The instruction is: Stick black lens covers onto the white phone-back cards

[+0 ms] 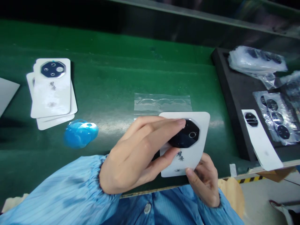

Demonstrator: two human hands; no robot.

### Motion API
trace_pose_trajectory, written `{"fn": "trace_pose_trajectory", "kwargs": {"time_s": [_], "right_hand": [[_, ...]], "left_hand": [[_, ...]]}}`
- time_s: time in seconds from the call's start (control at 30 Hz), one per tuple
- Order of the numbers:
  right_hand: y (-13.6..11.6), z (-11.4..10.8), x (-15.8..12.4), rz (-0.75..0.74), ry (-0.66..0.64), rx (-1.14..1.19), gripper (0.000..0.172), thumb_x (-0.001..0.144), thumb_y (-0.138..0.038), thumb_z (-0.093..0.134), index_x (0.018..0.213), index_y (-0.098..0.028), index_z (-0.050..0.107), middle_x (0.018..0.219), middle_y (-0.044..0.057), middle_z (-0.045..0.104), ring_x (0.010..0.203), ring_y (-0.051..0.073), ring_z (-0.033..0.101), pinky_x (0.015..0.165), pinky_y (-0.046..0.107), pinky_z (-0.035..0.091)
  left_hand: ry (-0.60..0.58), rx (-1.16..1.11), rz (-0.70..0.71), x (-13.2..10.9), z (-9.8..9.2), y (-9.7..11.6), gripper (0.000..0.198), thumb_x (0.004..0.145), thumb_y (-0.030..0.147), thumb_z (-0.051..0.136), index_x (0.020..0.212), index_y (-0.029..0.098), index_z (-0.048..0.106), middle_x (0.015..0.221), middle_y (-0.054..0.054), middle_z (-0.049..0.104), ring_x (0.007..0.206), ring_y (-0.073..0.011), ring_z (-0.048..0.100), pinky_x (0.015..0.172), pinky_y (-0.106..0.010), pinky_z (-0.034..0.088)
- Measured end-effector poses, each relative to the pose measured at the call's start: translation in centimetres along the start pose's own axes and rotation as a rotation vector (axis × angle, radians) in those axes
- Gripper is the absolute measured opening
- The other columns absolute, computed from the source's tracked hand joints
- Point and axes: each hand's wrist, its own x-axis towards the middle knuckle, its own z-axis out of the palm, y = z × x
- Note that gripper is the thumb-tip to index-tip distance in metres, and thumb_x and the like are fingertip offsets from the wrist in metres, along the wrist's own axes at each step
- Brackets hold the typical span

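Observation:
A white phone back panel [199, 123] with a dark octagonal camera part [193, 137] is tilted up over the table's front edge. My right hand [206, 179] grips its lower right corner, thumb on the face. From the left, my left hand [136, 153] reaches across the panel, its fingers and thumb closed around the left side of the camera part. Partly under the panel and my left hand lies a clear plastic bag [161, 103]. Blue round film pieces [81, 133] sit left of my left hand.
White panels [51, 93] are stacked loosely at the left, near a white sheet [7, 93]. At the right, a black tray [225, 87] holds bagged camera parts [277, 115]. A white strip [262, 140] leans over its front edge.

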Motion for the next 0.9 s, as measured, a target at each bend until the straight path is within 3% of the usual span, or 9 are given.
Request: {"fn": "trace_pose_trajectory", "kwargs": {"time_s": [0.47,0.6,0.77,0.9], "right_hand": [[0.08,-0.05,0.18,-0.063,-0.053,-0.015,0.031,0.091,-0.024,0.059,0.120,-0.034,0.062,0.105,0.002,0.069,0.080,0.014,0.067,0.068,0.022,0.054],[0.05,-0.10,0.18,-0.064,-0.056,-0.036,0.030,0.090,-0.026,0.059,0.120,-0.028,0.062,0.104,0.006,0.070,0.078,0.016,0.067,0.065,0.023,0.054],[-0.06,-0.26,0.25,-0.056,-0.086,-0.033,0.029,0.091,-0.025,0.058,0.120,-0.031,0.063,0.105,0.003,0.070,0.079,0.014,0.067,0.067,0.021,0.054],[-0.19,-0.31,0.38,-0.050,-0.119,-0.011,0.032,0.091,-0.023,0.058,0.122,-0.032,0.062,0.107,0.003,0.071,0.080,0.014,0.067,0.068,0.020,0.054]], "left_hand": [[0.092,-0.083,0.046,-0.26,0.41,-0.58,0.061,0.079,0.009,0.071,0.135,0.014,0.049,0.110,-0.005,0.069,0.109,-0.0177,0.060,0.093,-0.028,0.055],[0.059,-0.110,-0.028,-0.40,0.33,-0.53,0.060,0.082,0.010,0.069,0.137,0.018,0.047,0.119,-0.006,0.066,0.111,-0.0203,0.060,0.092,-0.033,0.057],[0.031,-0.123,-0.086,-0.45,0.27,-0.48,0.059,0.083,0.014,0.068,0.137,0.024,0.046,0.121,-0.005,0.065,0.113,-0.0231,0.060,0.091,-0.037,0.059],[0.013,-0.132,-0.096,-0.47,0.31,-0.61,0.061,0.081,0.013,0.070,0.136,0.021,0.046,0.122,-0.005,0.064,0.113,-0.0222,0.059,0.092,-0.036,0.059]]}}
